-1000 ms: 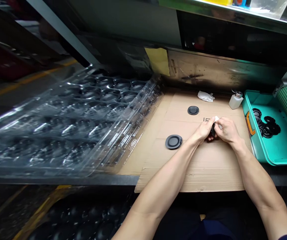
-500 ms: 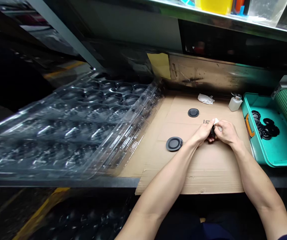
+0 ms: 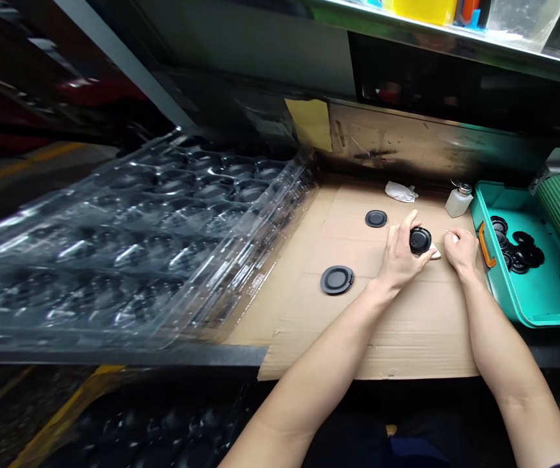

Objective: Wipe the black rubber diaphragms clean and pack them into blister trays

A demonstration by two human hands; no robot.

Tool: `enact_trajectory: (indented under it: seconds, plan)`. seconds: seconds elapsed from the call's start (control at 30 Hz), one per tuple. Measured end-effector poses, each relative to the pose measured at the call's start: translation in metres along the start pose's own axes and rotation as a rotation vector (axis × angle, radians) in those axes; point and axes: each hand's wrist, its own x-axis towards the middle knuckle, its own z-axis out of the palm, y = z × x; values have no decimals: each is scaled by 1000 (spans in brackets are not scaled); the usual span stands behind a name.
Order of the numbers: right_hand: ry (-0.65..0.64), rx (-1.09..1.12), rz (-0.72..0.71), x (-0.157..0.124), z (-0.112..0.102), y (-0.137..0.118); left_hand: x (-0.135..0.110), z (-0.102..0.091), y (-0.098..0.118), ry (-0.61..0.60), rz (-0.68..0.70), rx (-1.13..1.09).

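While left fingers (image 3: 402, 236) grip a black disc (image 3: 420, 240), any lettering illegible, right fingers (image 3: 452, 247) clench white material (image 3: 454, 238).

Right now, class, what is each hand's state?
Left hand: holding a black round part.
Right hand: curled closed; whether it holds anything cannot be told.

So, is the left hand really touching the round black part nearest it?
Touching. The head view shows the left hand gripping the round black part, with thumb and fingers at its edge.
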Motion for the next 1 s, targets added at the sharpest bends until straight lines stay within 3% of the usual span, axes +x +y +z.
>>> enact_trajectory:
  seconds: [0.4,0.5,0.6,0.67,0.8,1.0]
  plan:
    - [-28,-46,-9,0,2,-1,2,-5,4,-56,-109,-6]
    - [-34,-54,-3,-1,0,-2,9,-15,1,-180,-206,48]
    - [-59,-65,13,-2,-1,-4,17,-27,-10,-317,-396,278]
    - [-67,-66,17,-2,-2,-6,20,-33,-18,-345,-450,437]
    - [-69,-77,36,-3,-4,-9,20,-44,-29,-359,-473,498]
    - [-111,-104,66,-9,-3,-10,14,-52,-33,-591,-422,523]
